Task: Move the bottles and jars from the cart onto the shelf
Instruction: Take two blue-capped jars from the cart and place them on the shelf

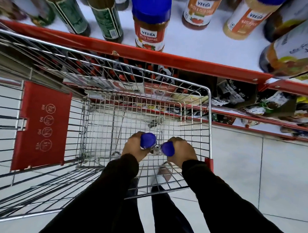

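White floor tiles [254, 176] run under a wire cart [209, 119] parked against a red-edged shelf [171, 59] at the far side of the scene. From the head camera, the only view, both arms reach down into the cart basket in black sleeves [108, 194].

Left hand [132, 147] is clenched around a blue-capped jar [148, 140], its cap pointing up toward the camera. Right hand [182, 151] holds a second blue-capped jar [167, 148] the same way, this one tipped a little to the left so the two caps sit just beside each other. Each grip is closed on the jar body, with only the caps and a sliver of glass showing. No other jars can be seen in the basket.

On the shelf, a pizza topping jar [150, 20] stands near the front edge, green bottles [103, 14] to its left and a sauce jar [198, 11] and mayonnaise jar [249, 17] to its right.

The relation that matters is that the shelf lies far and above the hands, straight ahead over the cart's far rim. The jars' long axes are already close to upright, so little turning seems needed. Bare white shelf between the pizza topping jar and the jam jar [297, 51] on the right looks like the nearest landing spot, slightly closer to the right hand.
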Available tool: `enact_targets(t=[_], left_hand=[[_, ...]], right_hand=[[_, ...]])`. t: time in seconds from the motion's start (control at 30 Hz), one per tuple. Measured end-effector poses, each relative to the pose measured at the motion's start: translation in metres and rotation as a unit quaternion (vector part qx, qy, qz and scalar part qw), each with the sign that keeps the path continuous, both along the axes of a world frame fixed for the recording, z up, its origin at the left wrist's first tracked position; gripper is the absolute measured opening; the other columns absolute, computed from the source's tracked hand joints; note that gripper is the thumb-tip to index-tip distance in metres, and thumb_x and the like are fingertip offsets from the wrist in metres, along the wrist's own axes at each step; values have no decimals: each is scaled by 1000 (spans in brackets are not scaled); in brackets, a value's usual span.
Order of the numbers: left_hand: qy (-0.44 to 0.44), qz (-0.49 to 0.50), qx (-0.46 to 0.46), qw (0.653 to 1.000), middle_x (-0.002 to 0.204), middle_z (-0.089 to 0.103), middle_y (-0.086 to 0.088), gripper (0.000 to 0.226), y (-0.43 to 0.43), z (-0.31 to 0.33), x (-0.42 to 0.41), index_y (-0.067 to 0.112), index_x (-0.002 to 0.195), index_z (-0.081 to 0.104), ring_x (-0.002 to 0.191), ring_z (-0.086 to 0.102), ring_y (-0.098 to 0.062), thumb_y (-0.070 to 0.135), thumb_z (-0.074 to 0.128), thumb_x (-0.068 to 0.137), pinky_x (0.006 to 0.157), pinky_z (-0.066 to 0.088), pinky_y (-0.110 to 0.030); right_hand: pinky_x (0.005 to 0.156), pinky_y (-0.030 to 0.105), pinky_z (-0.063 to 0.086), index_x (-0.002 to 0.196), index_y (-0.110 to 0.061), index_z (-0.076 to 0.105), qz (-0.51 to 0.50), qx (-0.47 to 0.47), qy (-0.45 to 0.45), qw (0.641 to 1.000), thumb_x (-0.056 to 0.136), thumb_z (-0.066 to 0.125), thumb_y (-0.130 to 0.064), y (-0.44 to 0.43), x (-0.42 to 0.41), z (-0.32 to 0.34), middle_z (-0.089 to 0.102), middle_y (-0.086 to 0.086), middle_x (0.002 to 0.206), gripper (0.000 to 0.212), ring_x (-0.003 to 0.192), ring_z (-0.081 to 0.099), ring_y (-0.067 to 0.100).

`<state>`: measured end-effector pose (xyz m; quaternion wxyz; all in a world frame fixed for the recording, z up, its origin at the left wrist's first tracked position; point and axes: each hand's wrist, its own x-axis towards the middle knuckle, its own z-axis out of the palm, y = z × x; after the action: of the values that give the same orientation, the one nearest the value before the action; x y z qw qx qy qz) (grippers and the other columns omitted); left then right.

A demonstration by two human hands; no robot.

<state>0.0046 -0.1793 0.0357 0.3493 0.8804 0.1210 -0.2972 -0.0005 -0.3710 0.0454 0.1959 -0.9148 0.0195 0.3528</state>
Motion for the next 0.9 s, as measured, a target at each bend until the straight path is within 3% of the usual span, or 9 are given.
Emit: enact_targets(t=[0.17, 0.37, 0.47, 0.53, 0.63, 0.73, 0.83, 0.9], left_hand=[[-38, 68, -30, 997, 101, 65, 0, 60, 9, 53, -3, 12, 123, 62, 96, 60, -18, 24, 85, 69, 85, 44, -19], [-94, 105, -72, 987, 107, 58, 2, 64, 7, 119, -4, 8, 122, 60, 102, 59, -18, 23, 89, 66, 91, 52, -28], [-105, 137, -113, 978, 114, 56, 0, 68, 4, 147, -2, 9, 124, 58, 113, 56, -20, 20, 89, 66, 100, 53, -42], [-125, 138, -134, 973, 119, 57, -4, 65, 1, 166, 0, 10, 122, 58, 117, 56, -23, 20, 89, 66, 102, 52, -44], [-171, 146, -153, 962, 113, 59, -3, 57, -8, 192, 8, 18, 112, 57, 113, 58, -23, 20, 89, 65, 102, 50, -40], [-224, 146, -161, 950, 111, 65, -2, 59, -21, 218, 21, 25, 110, 58, 106, 63, -20, 31, 91, 61, 100, 52, -34], [-254, 155, -167, 940, 107, 74, -6, 63, -36, 236, 42, 11, 116, 67, 99, 69, -19, 28, 92, 61, 91, 55, -16], [-272, 155, -173, 934, 105, 75, -5, 68, -49, 251, 58, 11, 120, 67, 98, 70, -18, 31, 92, 60, 91, 57, -22]], right_hand=[[83, 35, 58, 116, -17, 66, -94, 74, -63, 991, 65, 92, -31, -13, 0, 53, 72, 6, 113, 58, 100, 67, 29], [85, 35, 62, 116, -28, 65, -132, 134, -135, 973, 64, 84, -68, -23, 5, 117, 71, -5, 110, 69, 96, 68, 17], [90, 31, 59, 114, -24, 67, -139, 170, -175, 960, 64, 90, -60, -32, 10, 149, 69, -2, 111, 66, 98, 67, 18], [95, 34, 58, 117, -19, 67, -142, 184, -198, 952, 64, 93, -50, -41, 12, 169, 67, 0, 114, 67, 102, 67, 20], [93, 38, 58, 118, -17, 67, -157, 202, -243, 936, 64, 94, -42, -53, 16, 193, 70, 4, 115, 65, 102, 68, 22], [89, 33, 58, 114, -20, 67, -187, 221, -286, 913, 64, 94, -42, -64, 21, 217, 73, 3, 110, 61, 98, 69, 19], [87, 28, 55, 108, -23, 69, -219, 243, -333, 884, 62, 94, -39, -76, 32, 240, 74, 0, 100, 55, 90, 69, 15], [86, 24, 56, 108, -20, 69, -232, 253, -356, 869, 63, 94, -32, -85, 43, 253, 74, 0, 98, 52, 86, 69, 11]])
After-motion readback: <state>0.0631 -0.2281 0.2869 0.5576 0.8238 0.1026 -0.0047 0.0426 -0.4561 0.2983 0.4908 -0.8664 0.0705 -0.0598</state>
